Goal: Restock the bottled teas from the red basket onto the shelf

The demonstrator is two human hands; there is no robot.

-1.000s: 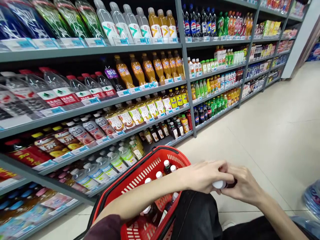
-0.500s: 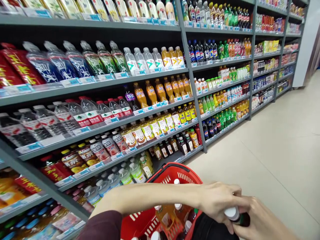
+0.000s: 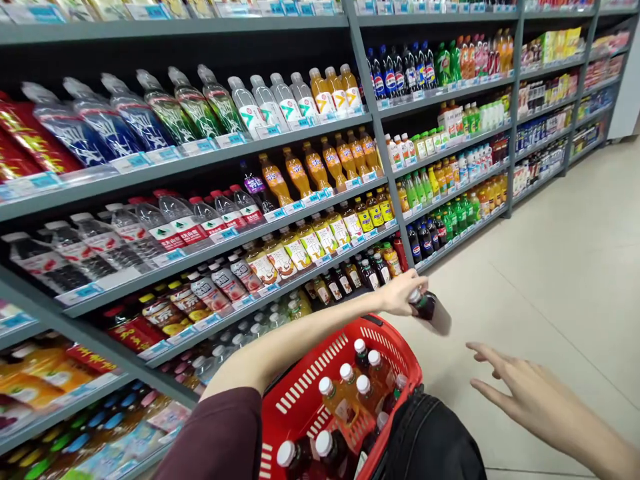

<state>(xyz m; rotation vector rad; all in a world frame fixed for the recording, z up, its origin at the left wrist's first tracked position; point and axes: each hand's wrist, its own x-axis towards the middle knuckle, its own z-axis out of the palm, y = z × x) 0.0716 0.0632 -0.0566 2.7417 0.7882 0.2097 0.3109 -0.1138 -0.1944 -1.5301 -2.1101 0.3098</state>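
Observation:
My left hand (image 3: 404,293) is closed round the white-capped neck of a dark drink bottle (image 3: 424,305), held tilted above the floor past the basket's far end. My right hand (image 3: 520,383) hangs over the floor on the right, fingers spread, with nothing in it. Below my left forearm stands a red shopping basket (image 3: 310,373). Several white-capped bottles are inside it: amber ones such as the amber bottle (image 3: 343,403) near its middle, and dark ones such as the dark bottle (image 3: 334,457) at the near end.
Grey shelving (image 3: 320,150) packed with drinks runs along the left and recedes to the right. On a low shelf, dark bottles (image 3: 370,275) stand just beyond my left hand. A black-clothed knee (image 3: 435,433) is beside the basket. Pale floor tiles (image 3: 550,267) extend right.
My hands have come apart. The left has moved up and left toward the shelf with the dark bottle; the right has let go and opened. More of the basket shows now.

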